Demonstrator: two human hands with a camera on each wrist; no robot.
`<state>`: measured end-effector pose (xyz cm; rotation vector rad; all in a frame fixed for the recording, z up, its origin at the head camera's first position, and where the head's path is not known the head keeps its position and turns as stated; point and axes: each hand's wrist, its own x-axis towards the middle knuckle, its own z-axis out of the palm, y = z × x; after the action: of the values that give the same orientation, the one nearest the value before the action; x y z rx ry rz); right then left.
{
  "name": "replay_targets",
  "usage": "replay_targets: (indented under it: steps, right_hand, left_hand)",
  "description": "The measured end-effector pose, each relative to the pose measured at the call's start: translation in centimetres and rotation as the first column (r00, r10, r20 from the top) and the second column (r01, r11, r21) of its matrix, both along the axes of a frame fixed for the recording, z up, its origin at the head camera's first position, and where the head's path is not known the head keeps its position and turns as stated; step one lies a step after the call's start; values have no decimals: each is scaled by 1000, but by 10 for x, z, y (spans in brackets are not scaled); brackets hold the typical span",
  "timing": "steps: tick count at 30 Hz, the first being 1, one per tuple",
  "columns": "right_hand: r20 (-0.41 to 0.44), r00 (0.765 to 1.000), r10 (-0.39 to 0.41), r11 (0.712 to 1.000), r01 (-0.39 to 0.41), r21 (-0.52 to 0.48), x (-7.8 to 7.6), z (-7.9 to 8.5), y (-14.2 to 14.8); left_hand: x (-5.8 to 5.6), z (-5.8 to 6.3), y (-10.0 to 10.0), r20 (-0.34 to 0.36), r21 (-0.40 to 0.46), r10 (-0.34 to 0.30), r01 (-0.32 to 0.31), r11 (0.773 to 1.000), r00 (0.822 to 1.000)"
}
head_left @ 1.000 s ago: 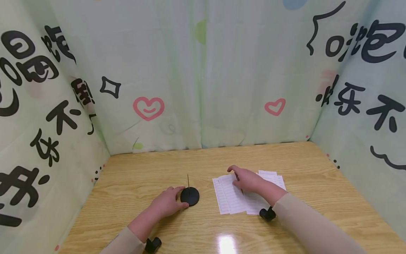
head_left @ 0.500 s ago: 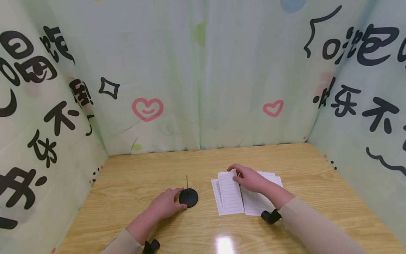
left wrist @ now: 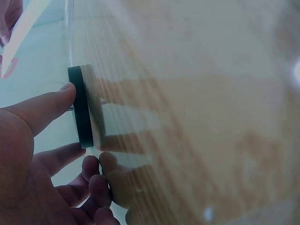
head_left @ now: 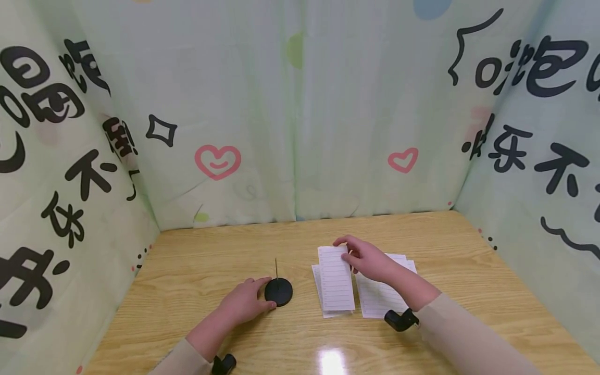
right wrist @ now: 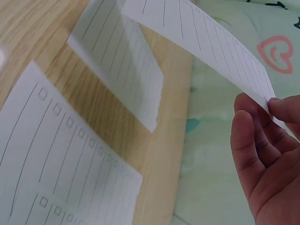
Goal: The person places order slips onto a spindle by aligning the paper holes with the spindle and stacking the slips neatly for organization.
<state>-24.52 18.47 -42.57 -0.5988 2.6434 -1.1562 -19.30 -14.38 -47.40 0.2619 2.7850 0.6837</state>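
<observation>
My left hand [head_left: 244, 300] grips the rim of a round black base [head_left: 278, 292] between thumb and fingers. From this base a thin upright spike [head_left: 276, 267] rises. In the left wrist view the base [left wrist: 81, 108] sits on the table with the thumb [left wrist: 63, 96] on its edge. My right hand [head_left: 367, 259] pinches a lined paper slip [head_left: 335, 278] by its upper right corner. In the right wrist view the held slip [right wrist: 201, 42] is lifted and tilted, between thumb and fingers of the hand [right wrist: 272, 159]. Another slip [right wrist: 117, 61] lies on the table beneath it.
More lined slips [head_left: 378, 297] lie overlapping under and beside my right forearm. The wooden table [head_left: 211, 250] reaches back to a printed curtain [head_left: 262, 198], with curtain walls left and right. Black wrist cameras [head_left: 400, 320] sit at both wrists.
My right hand has lifted one slip off the others and moved it slightly up and left. A slip beneath it and the table gap now show. The left hand stays at the base.
</observation>
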Motion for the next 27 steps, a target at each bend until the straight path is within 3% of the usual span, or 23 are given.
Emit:
replay_targets:
  steps: [9,18,27]
  right_hand:
    - [35,999,32,994,-28,-108,8,12,-9]
    - [34,997,65,987,-59,-149,13,18,-18]
    - [43,995,85,983,-76,-168,14,18,-29]
  left_hand:
    - [1,2,1,7,3,8,-8,1000,1000]
    - [2,4,-1,6,5,3,-3,1000,1000]
    - [4,4,-4,-19,90,1,0,996,1000]
